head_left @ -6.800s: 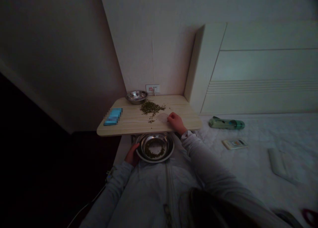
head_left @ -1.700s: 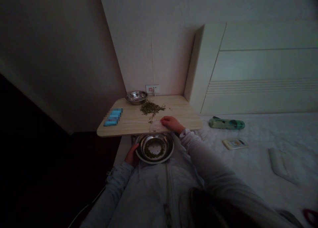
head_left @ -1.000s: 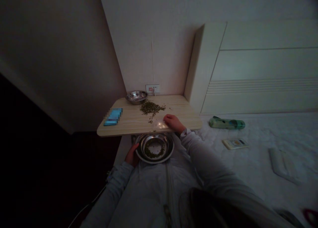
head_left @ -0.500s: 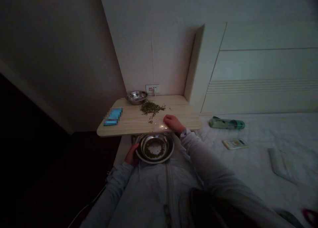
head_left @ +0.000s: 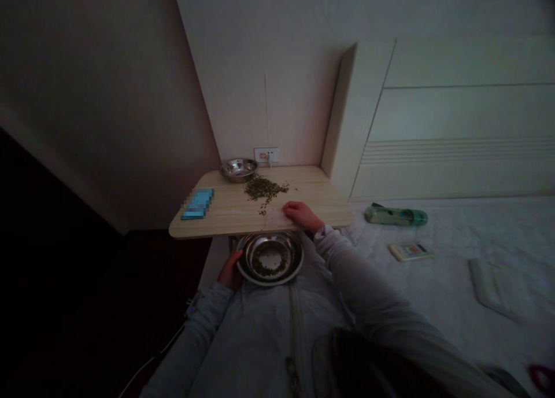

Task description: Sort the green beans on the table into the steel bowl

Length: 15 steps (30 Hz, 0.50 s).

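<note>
A steel bowl (head_left: 269,257) with small green beans in it sits in my lap, below the front edge of a small wooden table (head_left: 312,196). My left hand (head_left: 230,271) is closed round the bowl's left rim. My right hand (head_left: 299,215) rests on the table near its front edge, fingers curled on a small pale card (head_left: 274,218) that lies flat on the wood. A loose pile of green beans (head_left: 262,187) lies further back on the table, apart from the card.
A second steel bowl (head_left: 238,168) stands at the table's back, by a wall socket (head_left: 266,154). A blue packet (head_left: 198,203) lies at the table's left. On the white bed to the right lie a green case (head_left: 395,216), a remote (head_left: 410,250) and a white object (head_left: 488,285).
My right hand with the pale card has slid back and forth a short way along the table's front edge. The bowl and my left hand have stayed put.
</note>
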Available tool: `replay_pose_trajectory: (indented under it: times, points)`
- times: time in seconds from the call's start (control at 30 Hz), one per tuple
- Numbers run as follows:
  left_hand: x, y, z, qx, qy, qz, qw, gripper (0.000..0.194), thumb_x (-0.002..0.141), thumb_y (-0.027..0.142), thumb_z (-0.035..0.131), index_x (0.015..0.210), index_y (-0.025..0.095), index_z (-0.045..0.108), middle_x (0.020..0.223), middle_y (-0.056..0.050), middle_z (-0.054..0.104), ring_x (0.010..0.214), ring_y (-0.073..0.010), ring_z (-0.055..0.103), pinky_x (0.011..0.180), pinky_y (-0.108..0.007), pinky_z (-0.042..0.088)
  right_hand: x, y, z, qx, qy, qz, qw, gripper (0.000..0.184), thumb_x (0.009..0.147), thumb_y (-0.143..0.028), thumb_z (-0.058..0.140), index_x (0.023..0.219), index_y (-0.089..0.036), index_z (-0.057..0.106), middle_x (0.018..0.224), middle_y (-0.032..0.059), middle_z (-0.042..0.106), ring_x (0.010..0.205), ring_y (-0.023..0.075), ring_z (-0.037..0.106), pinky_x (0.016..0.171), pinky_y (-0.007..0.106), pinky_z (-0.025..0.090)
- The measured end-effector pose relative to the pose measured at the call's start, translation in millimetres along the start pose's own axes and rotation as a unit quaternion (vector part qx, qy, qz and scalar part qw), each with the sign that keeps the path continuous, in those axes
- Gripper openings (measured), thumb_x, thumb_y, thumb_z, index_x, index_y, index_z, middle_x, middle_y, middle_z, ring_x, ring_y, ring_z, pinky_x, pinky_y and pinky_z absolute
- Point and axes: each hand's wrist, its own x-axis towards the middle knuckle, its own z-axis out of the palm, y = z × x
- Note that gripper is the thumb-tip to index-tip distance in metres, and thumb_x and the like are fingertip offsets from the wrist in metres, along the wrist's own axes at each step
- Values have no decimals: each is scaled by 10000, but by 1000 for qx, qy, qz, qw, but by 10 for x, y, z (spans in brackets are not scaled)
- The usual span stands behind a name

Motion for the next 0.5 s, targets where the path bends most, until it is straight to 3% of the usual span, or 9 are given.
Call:
replay_pose_trajectory:
  times: [0.2,0.5]
  points:
    - [6,-8,-24,6,-7,-11,1000,127,629,216,513,657,170,628,599,-31,661,764,-206,594,741,-289,425,-10,-48,-13,7,-13,-32,999,237,685,-270,424,805,-147,588,693,1,589,648,87,495,652,204,359]
    - [18,-15,-29,4,12,-1,1000,104,626,209,519,599,181,616,515,-6,634,718,-181,600,708,-258,432,2,-32,-5,1,-62,-47,997,281,706,-301,430,889,-155,585,812,19,610,747,109,517,728,235,365]
